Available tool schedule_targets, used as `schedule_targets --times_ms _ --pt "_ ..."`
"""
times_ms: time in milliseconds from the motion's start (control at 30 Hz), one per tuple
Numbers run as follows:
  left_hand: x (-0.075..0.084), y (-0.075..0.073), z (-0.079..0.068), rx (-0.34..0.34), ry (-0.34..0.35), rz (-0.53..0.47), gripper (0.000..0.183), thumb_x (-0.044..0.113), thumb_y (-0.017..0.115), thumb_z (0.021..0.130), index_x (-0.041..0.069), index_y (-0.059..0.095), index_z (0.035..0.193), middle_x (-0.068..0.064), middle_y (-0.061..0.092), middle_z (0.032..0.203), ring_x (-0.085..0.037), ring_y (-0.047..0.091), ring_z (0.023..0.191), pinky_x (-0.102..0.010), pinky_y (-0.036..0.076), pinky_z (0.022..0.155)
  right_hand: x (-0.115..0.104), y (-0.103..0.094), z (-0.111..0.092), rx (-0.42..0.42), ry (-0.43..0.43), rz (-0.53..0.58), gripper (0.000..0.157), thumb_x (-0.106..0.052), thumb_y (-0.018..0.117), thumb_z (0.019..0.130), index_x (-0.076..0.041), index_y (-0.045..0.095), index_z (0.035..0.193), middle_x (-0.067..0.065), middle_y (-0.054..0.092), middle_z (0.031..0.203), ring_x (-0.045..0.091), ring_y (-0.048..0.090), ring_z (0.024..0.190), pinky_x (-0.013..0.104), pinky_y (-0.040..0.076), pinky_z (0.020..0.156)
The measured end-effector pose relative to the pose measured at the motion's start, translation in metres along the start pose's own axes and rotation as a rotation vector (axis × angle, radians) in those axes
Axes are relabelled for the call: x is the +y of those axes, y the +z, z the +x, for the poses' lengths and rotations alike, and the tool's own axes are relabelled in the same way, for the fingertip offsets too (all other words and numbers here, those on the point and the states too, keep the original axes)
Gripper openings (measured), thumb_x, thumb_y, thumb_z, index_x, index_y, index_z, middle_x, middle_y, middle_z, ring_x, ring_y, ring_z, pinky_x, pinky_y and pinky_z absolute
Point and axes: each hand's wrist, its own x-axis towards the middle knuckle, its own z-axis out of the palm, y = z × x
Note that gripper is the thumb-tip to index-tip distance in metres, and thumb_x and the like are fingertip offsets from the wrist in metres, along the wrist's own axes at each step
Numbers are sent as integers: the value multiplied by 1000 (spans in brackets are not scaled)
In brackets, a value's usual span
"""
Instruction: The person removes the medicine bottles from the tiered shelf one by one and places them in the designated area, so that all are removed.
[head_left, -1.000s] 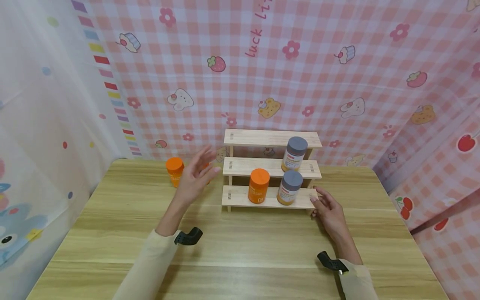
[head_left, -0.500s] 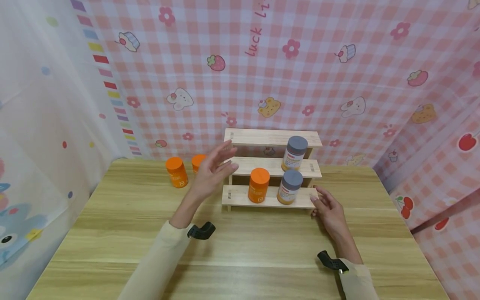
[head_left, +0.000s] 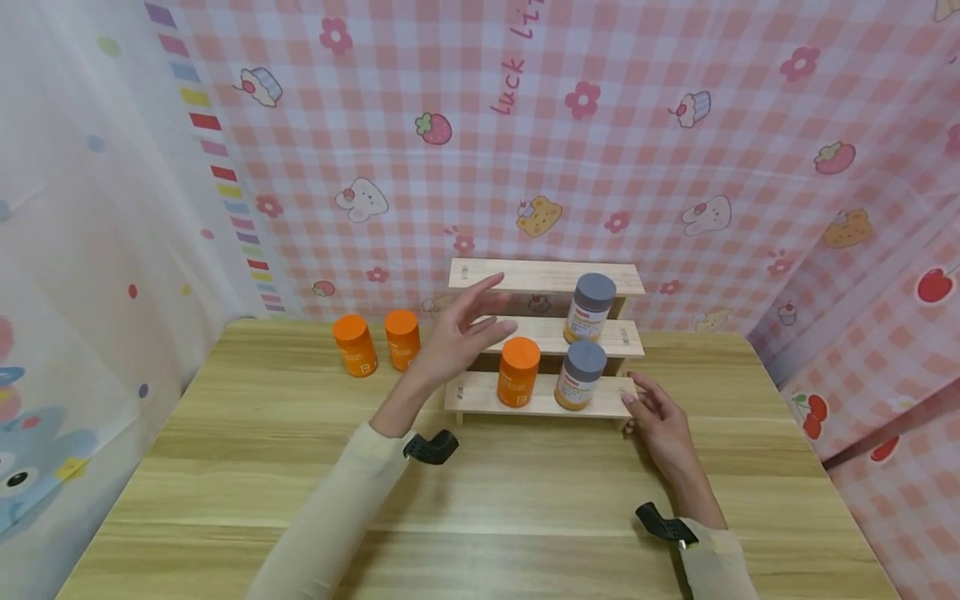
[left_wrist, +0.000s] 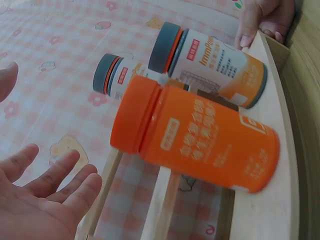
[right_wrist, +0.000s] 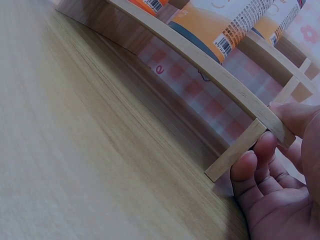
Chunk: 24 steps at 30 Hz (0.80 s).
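My left hand [head_left: 457, 337] hovers with fingers spread before the left part of a three-tier wooden rack [head_left: 472, 400]. Nothing is in its grasp. Just to its right, an orange bottle [head_left: 517, 375] stands on the bottom tier; in the left wrist view, the fingers are apart from this bottle [left_wrist: 200, 135]. Beside it stands a grey-lidded bottle [head_left: 580, 377], and another grey-lidded bottle [head_left: 589, 310] is on the middle tier. At the rack's lower right end, my right hand [head_left: 660, 425] pinches the bottom board, thumb on top and fingers [right_wrist: 265, 150] curled underneath.
Two more orange bottles, one farther left [head_left: 355, 346] and one nearer the rack [head_left: 402, 340], stand on the wooden table [head_left: 525, 517]. A pink checked cloth [head_left: 480, 167] hangs close behind the rack, and a white patterned curtain [head_left: 97, 250] hangs at the left.
My left hand has moved right, from in front of the loose orange bottles to the rack's left part, uncovering those bottles. My right hand keeps its hold, and the bottles stay put.
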Motion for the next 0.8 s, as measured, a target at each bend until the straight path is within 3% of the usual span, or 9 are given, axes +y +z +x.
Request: schedule_targets --times_ms 200,500,800 --pt "6 11 14 -27 -39 35 66 28 71 98 31 40 157 -11 53 153 -31 50 144 -46 48 115 1 0 0 0 4 -4 58 -24 65 102 -11 44 154 -7 63 97 7 59 74 21 55 65" --pt "10 23 33 -77 -85 -26 68 28 71 98 28 40 158 -13 52 154 -30 50 144 -45 48 114 0 0 1 -2 1 -1 57 -25 65 102 -11 44 154 -7 63 97 7 59 74 21 56 65" --pt "11 37 52 -103 -140 22 73 34 74 95 28 39 158 -9 54 152 -25 55 138 -45 49 114 0 1 0 4 0 5 57 -24 65 102 -10 45 153 -5 62 97 7 60 72 21 56 64"
